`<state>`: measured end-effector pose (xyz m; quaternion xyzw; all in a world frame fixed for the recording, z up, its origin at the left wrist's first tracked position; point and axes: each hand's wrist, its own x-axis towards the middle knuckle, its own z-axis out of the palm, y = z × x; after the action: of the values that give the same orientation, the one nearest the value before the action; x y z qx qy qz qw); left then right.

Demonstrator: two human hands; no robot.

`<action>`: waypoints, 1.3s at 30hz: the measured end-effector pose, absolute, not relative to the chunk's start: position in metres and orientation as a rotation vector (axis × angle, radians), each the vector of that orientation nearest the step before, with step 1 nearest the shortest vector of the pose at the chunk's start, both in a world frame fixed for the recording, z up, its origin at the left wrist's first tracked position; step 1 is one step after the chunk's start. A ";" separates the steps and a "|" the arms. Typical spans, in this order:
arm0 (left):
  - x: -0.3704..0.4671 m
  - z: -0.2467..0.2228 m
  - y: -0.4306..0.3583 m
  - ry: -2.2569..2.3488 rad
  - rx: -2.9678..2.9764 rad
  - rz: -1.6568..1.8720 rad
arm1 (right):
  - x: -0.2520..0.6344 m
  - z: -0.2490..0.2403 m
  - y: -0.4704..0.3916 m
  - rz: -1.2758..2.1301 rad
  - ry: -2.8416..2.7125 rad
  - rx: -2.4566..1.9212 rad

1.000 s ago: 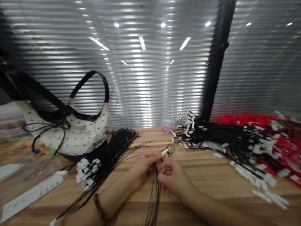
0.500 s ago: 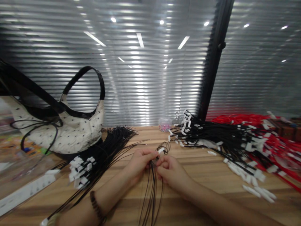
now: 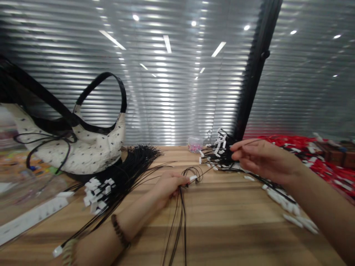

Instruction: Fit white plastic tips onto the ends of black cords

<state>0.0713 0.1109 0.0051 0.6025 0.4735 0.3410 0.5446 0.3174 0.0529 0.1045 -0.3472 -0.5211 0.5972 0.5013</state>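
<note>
My left hand (image 3: 168, 187) is closed in a pinch on a bundle of thin black cords (image 3: 181, 214) above the table. The cords hang down towards me, and small loops (image 3: 197, 170) stick out beyond the fingertips. A small white plastic piece (image 3: 193, 178) sits against the loops, just right of the left fingers. My right hand (image 3: 262, 159) is raised to the right, thumb and fingers pinched on a thin black cord. That strand runs from the loops up towards the right fingers; part of it is lost against the dark pile behind.
Black cords with white ends (image 3: 95, 194) lie at left beside a white dotted bag (image 3: 94, 153). At right are more white-ended black cords (image 3: 220, 147), red cords (image 3: 294, 142) and loose white pieces (image 3: 280, 199). A small clear tub (image 3: 195, 145) stands at the back of the wooden table (image 3: 222, 229).
My right hand has moved away from the left, up and to the right, drawing a cord out with it. My left hand stays in place, holding the bundle.
</note>
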 end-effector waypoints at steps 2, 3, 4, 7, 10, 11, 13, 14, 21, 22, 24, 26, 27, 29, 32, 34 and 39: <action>0.071 0.003 0.113 1.116 1.437 0.797 | 0.320 0.111 0.051 1.345 -1.248 -0.801; 0.071 0.002 0.114 1.114 1.438 0.795 | 0.320 0.113 0.051 1.300 -1.230 -0.769; 0.070 0.001 0.115 1.117 1.430 0.786 | 0.319 0.114 0.051 1.260 -1.210 -0.738; 0.071 0.001 0.116 1.119 1.396 0.751 | 0.309 0.107 0.056 1.210 -1.229 -0.736; 0.072 0.005 0.115 1.128 1.360 0.744 | 0.283 0.078 0.060 1.211 -1.433 -0.949; 0.072 0.006 0.115 1.117 1.357 0.737 | 0.272 0.064 0.061 1.190 -1.537 -1.037; 0.072 0.009 0.114 1.074 1.359 0.710 | 0.251 0.034 0.061 1.042 -1.731 -1.162; 0.072 0.010 0.114 1.059 1.357 0.708 | 0.242 0.019 0.060 0.919 -1.802 -1.190; 0.071 0.008 0.116 1.092 1.327 0.733 | 0.226 -0.017 0.060 0.620 -1.947 -1.260; 0.071 0.007 0.116 1.086 1.321 0.730 | 0.227 -0.016 0.061 0.626 -1.946 -1.272; 0.070 0.006 0.116 1.071 1.309 0.738 | 0.228 -0.016 0.062 0.645 -1.946 -1.284; 0.070 0.005 0.116 1.073 1.309 0.746 | 0.228 -0.016 0.063 0.658 -1.934 -1.282; 0.070 0.004 0.116 1.081 1.315 0.750 | 0.228 -0.017 0.063 0.662 -1.931 -1.276; 0.070 0.004 0.116 1.096 1.329 0.752 | 0.228 -0.018 0.063 0.664 -1.929 -1.262; 0.070 0.003 0.117 1.084 1.344 0.750 | 0.228 -0.018 0.063 0.663 -1.926 -1.267; 0.070 0.003 0.117 1.066 1.348 0.748 | 0.228 -0.017 0.063 0.657 -1.911 -1.281; 0.069 0.003 0.116 1.059 1.366 0.742 | 0.227 -0.017 0.063 0.675 -1.888 -1.280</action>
<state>0.0695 0.1161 0.0029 0.5866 0.4548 0.3187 0.5895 0.2274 0.0628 -0.0173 -0.4993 -0.7367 0.2634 0.3724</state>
